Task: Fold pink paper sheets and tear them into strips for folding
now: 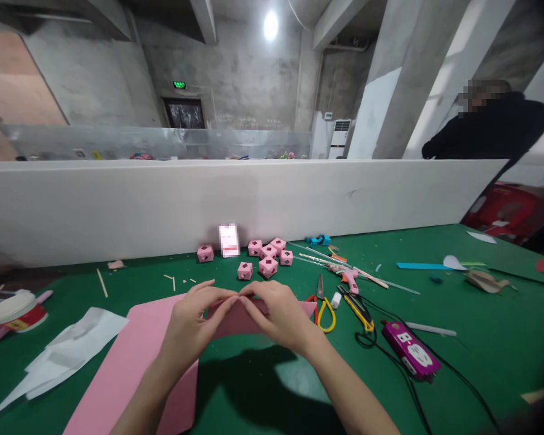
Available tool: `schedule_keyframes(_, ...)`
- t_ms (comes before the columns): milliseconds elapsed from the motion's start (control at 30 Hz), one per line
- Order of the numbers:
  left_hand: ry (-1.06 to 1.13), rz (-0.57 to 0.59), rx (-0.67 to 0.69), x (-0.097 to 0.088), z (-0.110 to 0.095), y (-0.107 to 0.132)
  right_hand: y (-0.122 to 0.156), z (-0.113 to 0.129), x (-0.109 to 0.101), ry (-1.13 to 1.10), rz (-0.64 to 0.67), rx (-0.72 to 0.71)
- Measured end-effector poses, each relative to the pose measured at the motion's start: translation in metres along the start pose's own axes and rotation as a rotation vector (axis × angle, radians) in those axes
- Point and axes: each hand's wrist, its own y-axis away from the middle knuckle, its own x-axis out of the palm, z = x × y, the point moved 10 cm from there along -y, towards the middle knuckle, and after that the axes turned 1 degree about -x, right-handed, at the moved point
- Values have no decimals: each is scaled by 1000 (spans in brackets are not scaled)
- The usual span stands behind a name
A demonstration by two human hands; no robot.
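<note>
Both my hands pinch the upper edge of a strip of pink foam sheet [240, 323] above the green table, with their fingertips meeting at its middle. My left hand [199, 311] grips it from the left, over a larger pink sheet [131, 356] lying flat on the table. From the right, my right hand [274, 311] holds the same strip, whose end sticks out beyond the knuckles. The fingers hide part of the strip. Beyond the hands sit several small pink faceted blocks [268, 266] with dark holes. Scissors [326, 311] with red and yellow handles lie just right of my right hand.
A pink glue gun [350, 279], a yellow utility knife [360, 311] and a purple power strip [410, 349] with black cables lie rightward. White paper [72, 347] and a tub [16, 311] are leftward. A white partition [163, 205] bounds the table; a person [489, 127] stands beyond.
</note>
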Motion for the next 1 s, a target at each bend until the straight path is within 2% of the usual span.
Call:
schedule_keyframes(100, -2, 13, 38, 1, -8, 1, 1, 2, -3, 19, -42, -4)
schedule_keyframes(200, -15, -1, 64, -5, -10, 2, 1, -4, -8, 112, -96, -6)
schedule_keyframes(267, -25, -35, 56, -16, -6, 1, -1, -17, -15, 200, -142, 38)
schedule_keyframes(367, -38, -119, 15, -41, 4, 1, -2, -38, -32, 291, -172, 138)
schedule_keyframes(433, -53, -179, -15, -59, 11, 1, -2, -46, -39, 225, -138, 177)
schedule_keyframes(500, -59, -191, -33, -65, 13, 2, -2, -42, -43, 108, -121, 165)
schedule_keyframes(567, -48, -161, -30, -57, 11, 2, -1, -26, -40, 30, -120, 91)
schedule_keyframes(633, -23, -147, -9, -40, 2, 3, 0, -9, -31, -9, -104, 15)
schedule_keyframes(667, -15, -177, -8, -34, -2, 4, 0, -3, -25, -21, -97, -5)
schedule_keyframes(767, -13, -173, 11, -5, -13, 4, 0, 1, -14, -18, -116, 9)
schedule_keyframes(833, -17, -166, 20, 4, -15, 4, 0, -2, -13, 11, -134, 15)
schedule_keyframes(900, -21, -161, 21, 5, -12, 3, -1, -8, -16, 36, -140, 19)
schedule_keyframes(1000, -28, -196, 4, -8, -4, 3, -1, -20, -24, 72, -166, 63)
